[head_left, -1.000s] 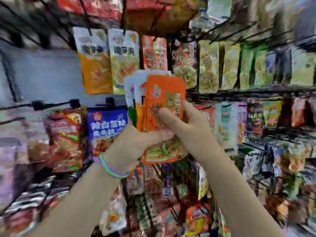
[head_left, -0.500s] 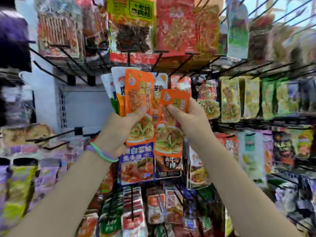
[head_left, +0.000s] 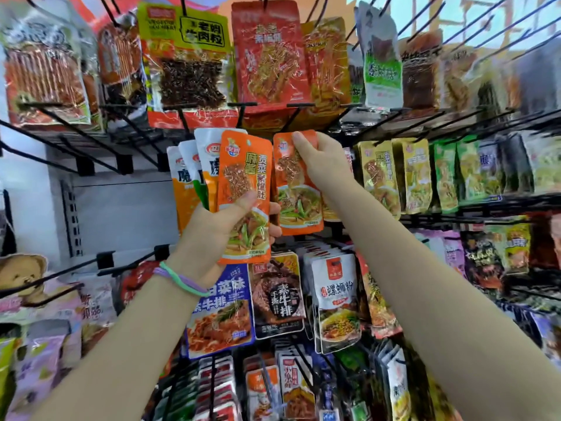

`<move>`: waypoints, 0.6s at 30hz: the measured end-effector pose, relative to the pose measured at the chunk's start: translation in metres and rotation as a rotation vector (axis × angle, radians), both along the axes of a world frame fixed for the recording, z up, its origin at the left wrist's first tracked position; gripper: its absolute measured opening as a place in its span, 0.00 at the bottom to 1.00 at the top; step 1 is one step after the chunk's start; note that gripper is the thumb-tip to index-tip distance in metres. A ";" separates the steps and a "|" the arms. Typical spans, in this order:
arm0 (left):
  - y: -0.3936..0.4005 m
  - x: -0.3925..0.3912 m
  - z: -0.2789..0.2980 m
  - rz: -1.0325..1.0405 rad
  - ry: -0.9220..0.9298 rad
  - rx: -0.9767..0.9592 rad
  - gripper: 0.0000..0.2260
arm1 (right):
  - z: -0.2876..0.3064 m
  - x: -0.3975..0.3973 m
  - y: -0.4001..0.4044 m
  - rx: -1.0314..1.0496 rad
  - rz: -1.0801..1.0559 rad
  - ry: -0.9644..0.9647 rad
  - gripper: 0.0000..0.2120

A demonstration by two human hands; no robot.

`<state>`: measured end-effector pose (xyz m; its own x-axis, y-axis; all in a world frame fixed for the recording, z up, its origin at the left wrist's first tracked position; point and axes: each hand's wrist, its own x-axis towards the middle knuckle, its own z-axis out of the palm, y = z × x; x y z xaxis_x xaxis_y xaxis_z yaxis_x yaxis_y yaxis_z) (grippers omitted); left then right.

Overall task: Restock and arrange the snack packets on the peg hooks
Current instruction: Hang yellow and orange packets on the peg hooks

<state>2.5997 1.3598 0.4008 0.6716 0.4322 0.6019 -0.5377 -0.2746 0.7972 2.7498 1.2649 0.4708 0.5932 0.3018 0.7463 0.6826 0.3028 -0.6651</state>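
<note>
Nearest the camera, two bare forearms are reaching up toward the rack; the left wrist is wearing green and purple bands (head_left: 182, 279). The left hand (head_left: 218, 226) is gripping a fanned stack of packets (head_left: 198, 168), its thumb pressing across the front orange packet (head_left: 245, 196) and its fingers curling behind; white and orange packets are showing behind that one, fanning out to the left. Just beside it, the right hand (head_left: 323, 161) is pinching a single orange packet (head_left: 296, 192) near its top edge, thumb on the front, and is holding it upright below a black peg hook (head_left: 291, 117); whether the packet's hole is on the hook cannot be told.

Behind the hands, lower packets are hanging in rows: a blue packet (head_left: 220, 311), a dark brown packet (head_left: 277, 296) and a white packet (head_left: 335, 302) side by side. To the right, yellow packets (head_left: 394, 174) and green packets (head_left: 458, 171) are hanging in a row at the height of the right hand. Farthest up, a yellow-topped packet of dark meat (head_left: 188, 59) and a red packet (head_left: 268, 53) are hanging from the upper row; at the left edge of the rack, a teddy-bear picture (head_left: 21, 270) is showing.
</note>
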 end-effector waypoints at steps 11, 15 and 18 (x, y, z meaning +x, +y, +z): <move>0.003 0.006 -0.002 -0.030 -0.005 0.017 0.13 | 0.002 0.016 -0.002 0.055 -0.050 -0.009 0.05; 0.004 0.009 -0.002 -0.051 -0.044 0.002 0.08 | -0.010 0.017 -0.006 0.124 -0.271 -0.235 0.09; 0.007 0.008 -0.005 -0.053 -0.058 -0.006 0.08 | -0.017 0.002 -0.013 0.179 -0.315 -0.326 0.03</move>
